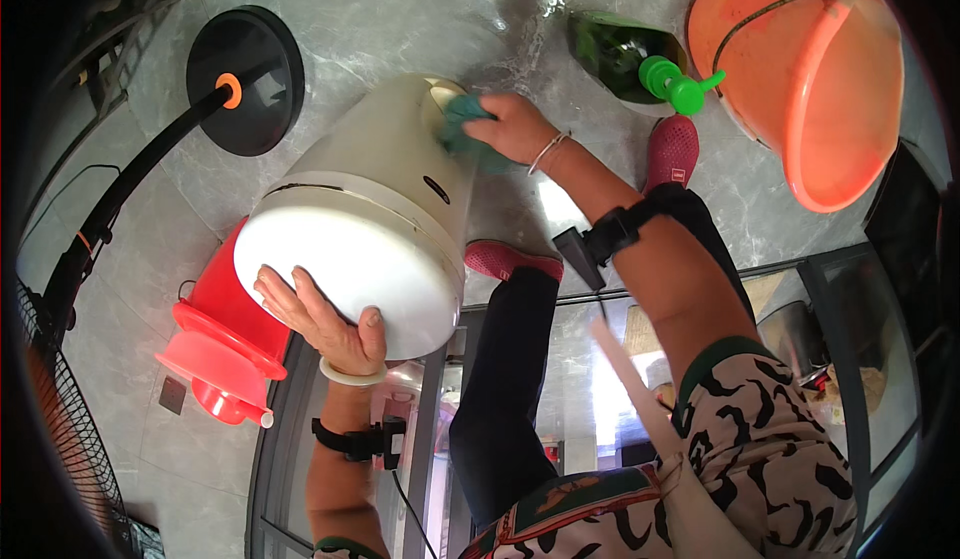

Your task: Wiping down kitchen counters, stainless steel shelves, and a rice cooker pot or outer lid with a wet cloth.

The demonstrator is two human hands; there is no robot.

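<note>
A tall white lidded plastic bin stands on the grey tiled floor, with a pale piece sticking out low on its side. My left hand rests with spread fingers on the near edge of its white lid. Gripped in my right hand is a teal cloth, pressed against the bin's side by the pale piece. To the right is a dark green bottle with a bright green pump top.
An orange bucket with a wire handle is at the upper right. A red bucket with a red lid is at the left, near a fan's round black base. Water wets the floor. A dark-framed glass door lies behind my feet.
</note>
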